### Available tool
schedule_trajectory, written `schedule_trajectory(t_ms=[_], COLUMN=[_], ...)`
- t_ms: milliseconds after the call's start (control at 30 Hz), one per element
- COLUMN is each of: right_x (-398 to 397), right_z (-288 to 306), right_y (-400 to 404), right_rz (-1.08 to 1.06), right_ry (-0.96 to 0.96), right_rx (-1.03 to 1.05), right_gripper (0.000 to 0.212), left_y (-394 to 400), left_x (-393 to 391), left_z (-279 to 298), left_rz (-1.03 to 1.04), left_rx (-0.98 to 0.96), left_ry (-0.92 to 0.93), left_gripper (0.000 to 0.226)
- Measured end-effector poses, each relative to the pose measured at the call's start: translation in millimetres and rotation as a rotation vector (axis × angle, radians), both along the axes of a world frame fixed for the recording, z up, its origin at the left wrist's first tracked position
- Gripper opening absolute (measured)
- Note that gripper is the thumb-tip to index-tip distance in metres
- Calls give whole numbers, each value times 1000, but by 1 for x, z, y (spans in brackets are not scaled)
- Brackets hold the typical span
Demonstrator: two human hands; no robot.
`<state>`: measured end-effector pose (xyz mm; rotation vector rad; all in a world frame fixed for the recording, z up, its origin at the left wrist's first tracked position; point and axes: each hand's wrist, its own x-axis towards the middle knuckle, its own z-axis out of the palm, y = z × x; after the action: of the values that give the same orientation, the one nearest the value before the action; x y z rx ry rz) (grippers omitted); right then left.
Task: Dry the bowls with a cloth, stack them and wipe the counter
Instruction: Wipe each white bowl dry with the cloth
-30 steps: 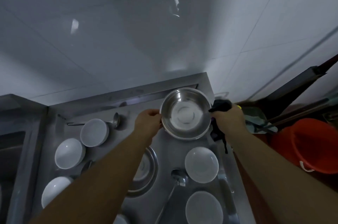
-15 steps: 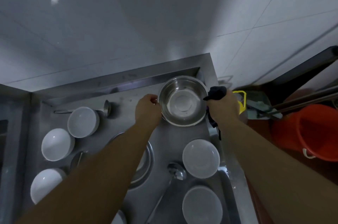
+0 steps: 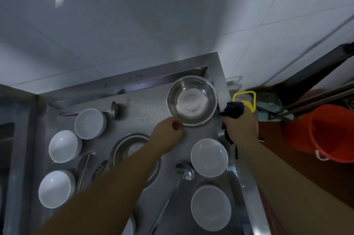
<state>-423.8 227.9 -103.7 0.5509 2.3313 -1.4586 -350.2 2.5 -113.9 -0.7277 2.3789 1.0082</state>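
A steel bowl (image 3: 192, 100) stands upright in the back right corner of the steel counter (image 3: 145, 112). My left hand (image 3: 168, 135) is just at its near-left rim, fingers loosely curled, holding nothing. My right hand (image 3: 240, 129) grips a dark cloth (image 3: 232, 109) beside the bowl's right side, at the counter's right edge. Several white bowls sit open side up: three on the left (image 3: 90, 123) (image 3: 64, 145) (image 3: 56, 188) and two on the right (image 3: 209, 157) (image 3: 210, 207). My left forearm partly hides another steel bowl (image 3: 132, 146).
A ladle (image 3: 115, 108) lies at the back left and a second ladle (image 3: 184, 173) between the arms. More utensils (image 3: 86, 169) lie left of centre. An orange bucket (image 3: 325, 133) and a yellow-handled item (image 3: 247, 98) sit on the floor to the right. A sink (image 3: 7, 138) is far left.
The steel bowl has gone from between both hands to standing in the back right corner. My left hand has let go of its rim and drawn back slightly; the right hand keeps the cloth.
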Motion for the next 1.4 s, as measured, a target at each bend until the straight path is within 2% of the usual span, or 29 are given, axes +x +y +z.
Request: schedule_trajectory(t_ms=[100,233,467,667,900,967,1033,1133,1300,1400], right_x=[21,48,91,122,138,143,150,169,216,241], right_z=[-1,5,7,13,50,67,86,110,145,167], right_y=[11,28,47,48,31,19,4,-26,-77,-106], right_rz=[10,32,55,54,33,36,36,53,145,220], right_ry=[6,14,-17,-4,53,87,96,62,95,199], right_rx=[-5,-21,-47,-74,-155,-183,-174,-237,-354,-324], right_gripper=[44,44,40,36,34,41,51,49,24,33], left_y=[20,43,58,61,40,30,19,-1,-38,-61], left_x=[16,27,41,44,55,69,89,124,184,217], left_z=[-5,-14,-25,-10,45,64,80,100,135,157], left_rz=[-136,-201,-250,-212,-30,112,343,641,727,708], left_rx=[37,5,-75,-61,-17,62,227,476,712,810], left_ry=[-83,-126,-136,-134,-54,-10,27,86,98,179], left_gripper=[32,39,29,13,23,21,13,10,20,26])
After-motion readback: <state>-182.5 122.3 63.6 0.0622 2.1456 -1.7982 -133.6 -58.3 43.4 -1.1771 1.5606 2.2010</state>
